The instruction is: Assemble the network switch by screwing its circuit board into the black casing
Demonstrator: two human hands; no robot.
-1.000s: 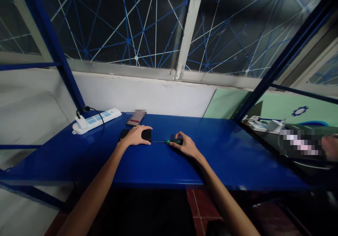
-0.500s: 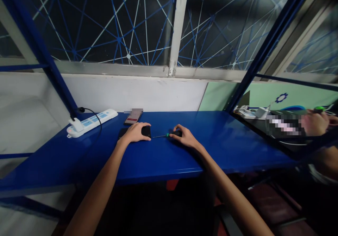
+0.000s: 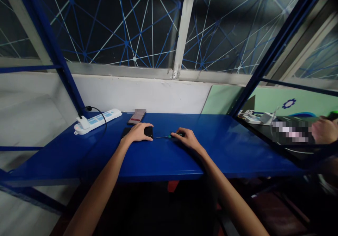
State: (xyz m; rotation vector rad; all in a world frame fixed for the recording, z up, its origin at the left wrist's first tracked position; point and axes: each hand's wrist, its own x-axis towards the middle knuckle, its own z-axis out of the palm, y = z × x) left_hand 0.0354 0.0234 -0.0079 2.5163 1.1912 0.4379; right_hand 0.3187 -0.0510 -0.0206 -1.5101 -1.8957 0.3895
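Observation:
My left hand (image 3: 136,132) lies over a flat black rectangular object (image 3: 149,131) on the blue table, thumb and fingers gripping its near and far edges. Most of that object is hidden by the hand, so its kind is unclear. To the right, my right hand (image 3: 187,138) is closed around the dark handle of a screwdriver (image 3: 161,137) with a green collar. The screwdriver lies low along the tabletop, its thin shaft pointing left. Its tip is close to the black object's right edge; whether they touch I cannot tell. Behind my left hand is a phone (image 3: 136,117) with its screen lit.
A white power strip (image 3: 98,121) with a plug and black cable sits at the table's back left. Blue frame posts (image 3: 63,77) rise at both sides. At right, a co-worker's hand (image 3: 324,130) is over a dark neighbouring surface, near a white device (image 3: 266,117).
The view has shifted slightly, moving the scene rightward. My right fingers have settled lower over the screwdriver handle and now cover more of it. My left hand stays on the black object.

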